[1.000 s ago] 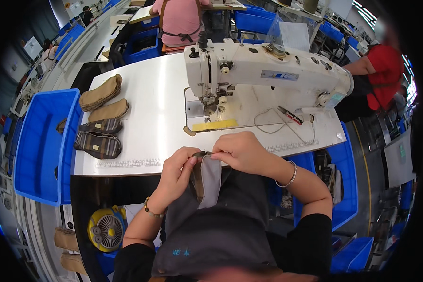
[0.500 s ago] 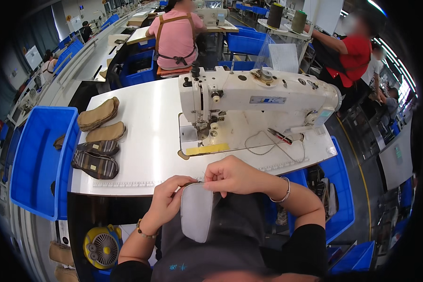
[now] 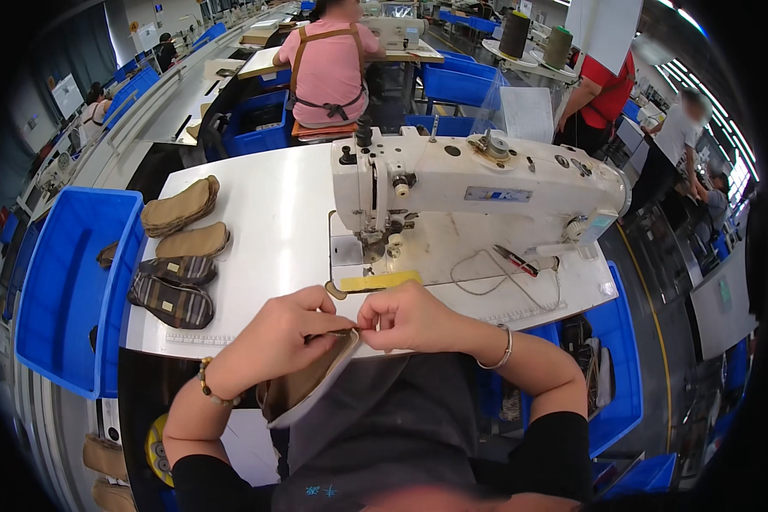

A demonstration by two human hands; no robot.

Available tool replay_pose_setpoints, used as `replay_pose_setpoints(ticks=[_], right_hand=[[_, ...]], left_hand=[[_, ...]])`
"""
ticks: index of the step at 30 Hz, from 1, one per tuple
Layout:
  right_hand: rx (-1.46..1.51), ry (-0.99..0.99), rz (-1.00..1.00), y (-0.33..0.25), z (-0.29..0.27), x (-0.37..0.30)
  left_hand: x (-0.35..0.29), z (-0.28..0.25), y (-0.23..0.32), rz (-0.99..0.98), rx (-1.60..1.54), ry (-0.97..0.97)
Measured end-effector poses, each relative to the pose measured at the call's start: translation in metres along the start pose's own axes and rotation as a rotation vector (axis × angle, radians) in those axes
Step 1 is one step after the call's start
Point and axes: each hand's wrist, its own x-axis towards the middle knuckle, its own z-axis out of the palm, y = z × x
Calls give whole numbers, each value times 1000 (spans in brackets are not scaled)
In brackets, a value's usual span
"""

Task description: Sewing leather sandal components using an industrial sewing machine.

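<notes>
A tan fabric shoe upper with a pale grey sole side hangs over the table's front edge, tilted to the left. My left hand is closed on its top end, thumb and fingers pinching the rim. Right beside it, my right hand pinches the same end at the edge; the fingertips of both hands nearly meet. Just beyond them lies a yellow strip at the base of a white sewing machine. Red-and-black thread snips rest on the machine bed beside a loose cord.
Tan shoe uppers and plaid ones lie on the table's left. A blue bin stands left of it, another blue bin with pieces at the right. A pink-shirted person sits ahead; a red-shirted person stands right.
The shoe upper has turned from facing me with its grey side to showing its tan side, swinging left. My left hand has moved left and up. The red-shirted person has shifted.
</notes>
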Motion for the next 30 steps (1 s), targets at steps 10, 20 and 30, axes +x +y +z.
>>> replay_pose_setpoints(ticks=[10, 20, 30], right_hand=[[-1346, 387, -755, 128, -38, 65], [-1375, 460, -776, 119, -43, 63], [-1293, 453, -816, 121, -40, 60]], left_hand=[[61, 50, -124, 341, 765, -10], [70, 39, -123, 414, 799, 102], [66, 37, -113, 300, 786, 86]])
